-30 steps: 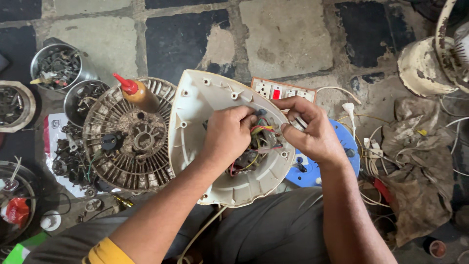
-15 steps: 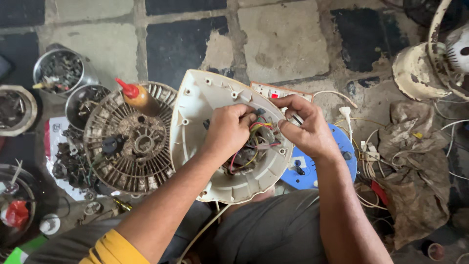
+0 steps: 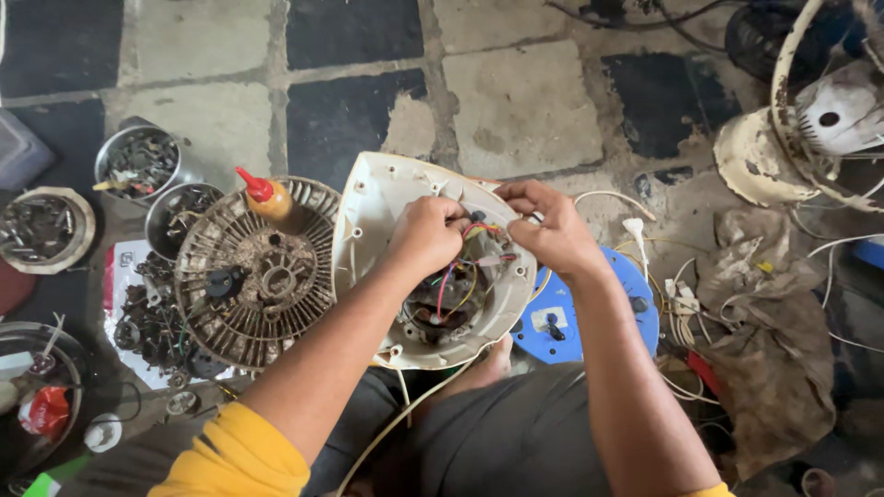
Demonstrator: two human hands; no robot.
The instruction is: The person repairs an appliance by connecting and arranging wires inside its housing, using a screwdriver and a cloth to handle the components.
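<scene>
A worn floor (image 3: 516,92) of dark and pale stone squares lay under everything, crowded with repair clutter. Off to the right stood an old fan (image 3: 810,120), cream and rusty, with a dirty rag (image 3: 764,313) and loose white wires (image 3: 681,304) below it, all pushed out of the working space. On the left sat a grimy round grille (image 3: 253,276), flat on the ground, with a small orange bottle (image 3: 267,198) with a red cap standing at its upper edge, close enough to grab. Tins (image 3: 138,161) of screws and scrap ringed the far left, sorted within arm's reach.

Centre stage: the white housing (image 3: 387,212), propped on the person's lap and tilted open side up, so the coloured wiring (image 3: 456,285) inside faced the camera. A blue disc (image 3: 608,313) peeked out beneath its right edge.

The left hand (image 3: 428,235) was curled over the housing's upper middle, fingers bunched down into the wires, apparently pinching something, though the knuckles hid exactly what. The right hand (image 3: 552,230) came in from the other side, fingertips drawn together at the rim near the same bundle, seemingly steadying or gripping a lead; what it held could not be made out.
</scene>
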